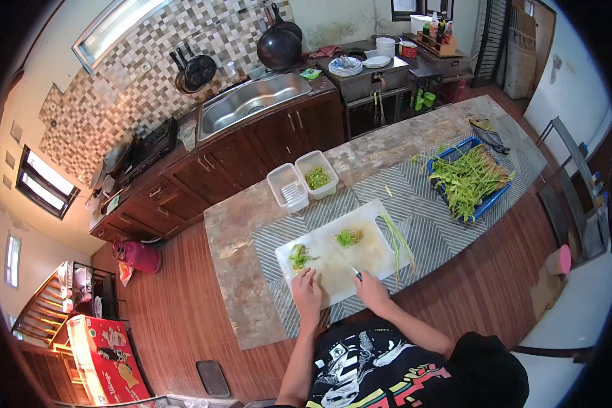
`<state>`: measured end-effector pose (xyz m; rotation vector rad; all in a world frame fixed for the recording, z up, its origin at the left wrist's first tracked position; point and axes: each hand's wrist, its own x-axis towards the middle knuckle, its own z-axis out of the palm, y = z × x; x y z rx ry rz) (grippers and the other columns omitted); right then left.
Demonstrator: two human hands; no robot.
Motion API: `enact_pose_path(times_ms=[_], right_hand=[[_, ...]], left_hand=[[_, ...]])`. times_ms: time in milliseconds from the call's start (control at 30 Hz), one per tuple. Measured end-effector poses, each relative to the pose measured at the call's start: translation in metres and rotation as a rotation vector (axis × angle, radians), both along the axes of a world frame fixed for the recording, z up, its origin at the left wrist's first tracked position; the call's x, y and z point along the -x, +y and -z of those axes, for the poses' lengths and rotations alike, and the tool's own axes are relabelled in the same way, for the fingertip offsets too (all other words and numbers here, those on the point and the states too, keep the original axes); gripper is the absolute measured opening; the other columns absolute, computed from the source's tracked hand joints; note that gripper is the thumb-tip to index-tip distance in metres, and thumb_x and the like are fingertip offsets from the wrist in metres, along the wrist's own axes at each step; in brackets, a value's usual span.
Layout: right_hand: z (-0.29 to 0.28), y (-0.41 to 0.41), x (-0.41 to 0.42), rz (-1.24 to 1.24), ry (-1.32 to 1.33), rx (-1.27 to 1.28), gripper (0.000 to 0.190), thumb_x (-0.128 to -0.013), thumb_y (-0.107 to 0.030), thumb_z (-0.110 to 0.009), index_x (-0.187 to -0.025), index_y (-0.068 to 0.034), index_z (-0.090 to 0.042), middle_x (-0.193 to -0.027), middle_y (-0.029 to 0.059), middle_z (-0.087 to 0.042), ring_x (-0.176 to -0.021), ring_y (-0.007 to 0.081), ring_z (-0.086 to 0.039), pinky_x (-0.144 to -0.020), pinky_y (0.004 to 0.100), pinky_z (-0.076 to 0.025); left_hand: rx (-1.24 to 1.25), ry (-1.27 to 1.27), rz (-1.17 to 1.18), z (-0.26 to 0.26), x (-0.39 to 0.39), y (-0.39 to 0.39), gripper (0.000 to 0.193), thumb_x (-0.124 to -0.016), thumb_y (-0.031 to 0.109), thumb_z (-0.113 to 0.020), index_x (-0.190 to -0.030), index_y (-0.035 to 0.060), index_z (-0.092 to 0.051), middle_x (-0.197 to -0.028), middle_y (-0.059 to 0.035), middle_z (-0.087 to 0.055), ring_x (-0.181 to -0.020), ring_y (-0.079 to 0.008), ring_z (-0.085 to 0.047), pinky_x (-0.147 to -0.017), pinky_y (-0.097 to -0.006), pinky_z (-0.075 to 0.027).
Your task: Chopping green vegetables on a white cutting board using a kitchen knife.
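My right hand (372, 292) grips the dark handle of a kitchen knife (356, 271), its blade angled over a white cutting board (326, 278). Close to the blade tip lies a small heap of chopped greens (349, 237). My left hand (306, 291) rests at the board's near left edge, fingers just below a bunch of leafy tops (300, 257); whether it touches them I cannot tell. A few long green stems (399, 237) lie across the board's right end, past its handle slot.
Beyond the board stand two clear plastic containers, one bare inside (288, 187) and one holding chopped greens (317, 171). A blue basket (484, 206) heaped with leafy stems (469, 176) sits on the striped mat (428, 239) at right. A steel sink (255, 102) lies behind the table (245, 296).
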<state>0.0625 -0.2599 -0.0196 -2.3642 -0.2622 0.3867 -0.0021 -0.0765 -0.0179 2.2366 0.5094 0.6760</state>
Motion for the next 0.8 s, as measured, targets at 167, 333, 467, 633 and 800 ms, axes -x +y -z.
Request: enact_pose_path(times_ms=[167, 333, 467, 633, 800], right_hand=[[0.004, -0.010, -0.004, 0.040, -0.025, 0.000, 0.035, -0.101, -0.033, -0.055, -0.099, 0.001, -0.058, -0.084, 0.0313, -0.066, -0.084, 0.0536, -0.063, -0.070, 0.0610, -0.048], [0.001, -0.013, 0.029, -0.079, -0.004, -0.032, 0.035, -0.101, -0.034, -0.057, -0.099, 0.001, -0.056, -0.079, 0.0317, -0.065, -0.080, 0.0545, -0.062, -0.067, 0.0627, -0.047], [0.001, -0.016, 0.025, -0.058, -0.037, -0.027, 0.034, -0.101, -0.033, -0.056, -0.099, 0.001, -0.056, -0.076, 0.0317, -0.064, -0.078, 0.0552, -0.062, -0.066, 0.0628, -0.048], [0.001, -0.026, -0.004, 0.048, -0.060, -0.020, 0.037, -0.101, -0.036, -0.055, -0.095, 0.000, -0.056, -0.082, 0.0304, -0.066, -0.080, 0.0535, -0.063, -0.067, 0.0608, -0.049], [0.006, -0.036, 0.026, -0.134, -0.047, -0.101, 0.038, -0.102, -0.038, -0.054, -0.100, 0.000, -0.058, -0.076, 0.0324, -0.064, -0.077, 0.0539, -0.063, -0.066, 0.0627, -0.048]], left_hand=[[0.014, 0.000, -0.001, 0.004, 0.005, 0.000, 0.030, -0.083, -0.003, -0.061, -0.111, 0.0013, -0.073, -0.120, -0.0159, -0.068, -0.115, -0.0338, -0.061, -0.103, -0.0402, -0.046], [0.009, -0.026, -0.029, 0.007, 0.008, 0.002, 0.027, -0.085, -0.003, -0.063, -0.109, 0.0009, -0.073, -0.116, -0.0146, -0.069, -0.111, -0.0324, -0.062, -0.100, -0.0396, -0.048], [-0.005, -0.026, 0.006, 0.007, 0.012, 0.003, 0.028, -0.084, -0.003, -0.062, -0.110, 0.0008, -0.073, -0.117, -0.0149, -0.068, -0.111, -0.0327, -0.062, -0.100, -0.0399, -0.048], [0.015, -0.025, 0.033, 0.007, 0.017, -0.003, 0.029, -0.083, -0.004, -0.062, -0.110, 0.0007, -0.072, -0.118, -0.0153, -0.068, -0.108, -0.0329, -0.064, -0.098, -0.0397, -0.049], [0.065, -0.059, 0.029, 0.010, 0.017, -0.003, 0.030, -0.085, -0.007, -0.059, -0.111, -0.0005, -0.072, -0.117, -0.0150, -0.068, -0.109, -0.0318, -0.064, -0.096, -0.0375, -0.051]])
